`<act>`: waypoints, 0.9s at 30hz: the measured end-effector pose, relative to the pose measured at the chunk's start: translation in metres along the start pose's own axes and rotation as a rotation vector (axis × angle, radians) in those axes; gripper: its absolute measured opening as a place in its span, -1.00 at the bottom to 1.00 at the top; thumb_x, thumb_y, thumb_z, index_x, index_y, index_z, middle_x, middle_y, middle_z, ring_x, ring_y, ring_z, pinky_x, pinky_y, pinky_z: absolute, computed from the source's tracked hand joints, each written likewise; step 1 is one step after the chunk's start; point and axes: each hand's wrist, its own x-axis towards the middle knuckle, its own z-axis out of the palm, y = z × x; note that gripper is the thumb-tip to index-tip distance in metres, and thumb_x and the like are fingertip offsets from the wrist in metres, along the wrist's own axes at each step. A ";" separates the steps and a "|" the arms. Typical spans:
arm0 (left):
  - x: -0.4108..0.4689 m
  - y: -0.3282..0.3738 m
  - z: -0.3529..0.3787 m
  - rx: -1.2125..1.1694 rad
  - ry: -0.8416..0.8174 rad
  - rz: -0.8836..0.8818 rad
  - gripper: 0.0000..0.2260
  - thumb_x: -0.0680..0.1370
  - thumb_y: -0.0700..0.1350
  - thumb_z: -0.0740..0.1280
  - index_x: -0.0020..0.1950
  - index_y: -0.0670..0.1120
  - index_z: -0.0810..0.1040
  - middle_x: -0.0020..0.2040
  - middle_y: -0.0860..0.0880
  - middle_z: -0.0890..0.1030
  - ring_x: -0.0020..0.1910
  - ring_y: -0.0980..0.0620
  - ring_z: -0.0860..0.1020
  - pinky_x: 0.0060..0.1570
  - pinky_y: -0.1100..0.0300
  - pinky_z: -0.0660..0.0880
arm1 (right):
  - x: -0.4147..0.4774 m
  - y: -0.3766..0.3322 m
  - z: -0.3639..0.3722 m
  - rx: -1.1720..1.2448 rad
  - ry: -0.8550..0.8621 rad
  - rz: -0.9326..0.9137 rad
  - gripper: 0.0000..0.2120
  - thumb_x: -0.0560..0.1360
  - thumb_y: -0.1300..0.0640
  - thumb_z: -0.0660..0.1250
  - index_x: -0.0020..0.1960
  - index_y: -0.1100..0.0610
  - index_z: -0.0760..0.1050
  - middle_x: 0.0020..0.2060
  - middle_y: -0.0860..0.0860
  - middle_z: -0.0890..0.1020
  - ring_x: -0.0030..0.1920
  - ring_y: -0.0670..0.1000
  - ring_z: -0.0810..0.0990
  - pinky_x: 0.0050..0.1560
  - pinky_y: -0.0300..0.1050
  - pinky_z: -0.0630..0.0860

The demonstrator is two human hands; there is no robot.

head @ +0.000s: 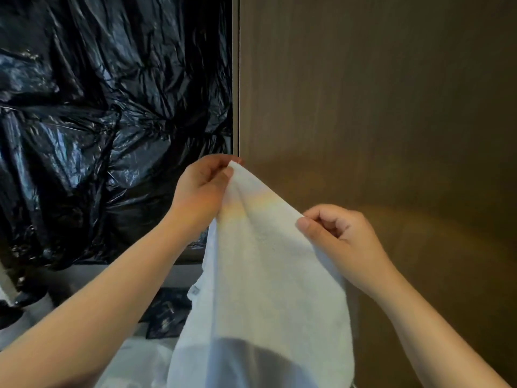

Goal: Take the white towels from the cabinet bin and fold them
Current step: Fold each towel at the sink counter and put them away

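A white towel (265, 275) hangs in front of me, held up in the air by both hands. My left hand (201, 189) pinches its top corner, raised near the edge of the cabinet panel. Lower and to the right, my right hand (338, 233) pinches the towel's upper edge between thumb and curled fingers. The cloth drapes down from these two points to the bottom of the view, where a shadow falls across it. A small label shows on its left edge. More white cloth (134, 362) lies below at the bottom left, partly hidden by my left arm.
Crumpled black plastic bags (98, 121) fill the cabinet opening on the left. A brown wooden cabinet panel (377, 93) covers the right side, with a pale vertical frame edge (235, 79) between them. Small dark packets (167, 312) lie on a grey ledge below the bags.
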 end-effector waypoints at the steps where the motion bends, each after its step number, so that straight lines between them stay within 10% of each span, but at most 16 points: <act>1: 0.002 -0.003 0.000 0.022 0.018 0.004 -0.79 0.64 -0.16 0.20 0.10 0.06 0.60 -0.03 0.08 0.64 -0.04 0.06 0.60 -0.05 0.23 0.59 | -0.002 0.002 -0.001 -0.010 -0.008 0.012 -0.83 0.56 0.05 0.33 -0.16 0.06 0.63 -0.30 -0.01 0.63 -0.24 0.05 0.59 -0.24 0.00 0.50; 10: 0.023 -0.042 0.001 0.029 0.118 -0.093 -0.78 0.63 -0.19 0.19 0.07 0.04 0.61 -0.07 0.14 0.60 0.02 0.05 0.56 0.05 0.12 0.51 | -0.032 0.022 -0.004 -0.035 -0.158 0.145 -0.76 0.55 0.01 0.31 -0.23 0.05 0.63 -0.39 -0.11 0.60 -0.37 -0.16 0.53 -0.34 -0.37 0.38; 21: 0.034 -0.082 0.001 0.117 0.166 -0.166 -0.73 0.63 -0.21 0.15 0.22 -0.07 0.58 0.03 0.00 0.56 0.03 -0.01 0.52 0.05 0.13 0.45 | -0.071 0.061 -0.014 -0.074 -0.271 0.202 -0.42 0.52 -0.26 0.26 -0.32 0.26 0.42 -0.45 0.12 0.41 -0.43 0.13 0.37 -0.36 -0.16 0.27; 27: 0.031 -0.095 0.004 0.236 0.134 -0.150 -0.71 0.63 -0.24 0.12 0.22 -0.12 0.58 0.06 -0.04 0.57 -0.03 0.03 0.48 -0.03 0.19 0.36 | -0.072 0.069 -0.029 -0.371 -0.309 0.183 -0.47 0.52 -0.33 0.17 -0.42 0.03 0.27 -0.52 -0.08 0.28 -0.48 -0.08 0.26 -0.38 -0.08 0.20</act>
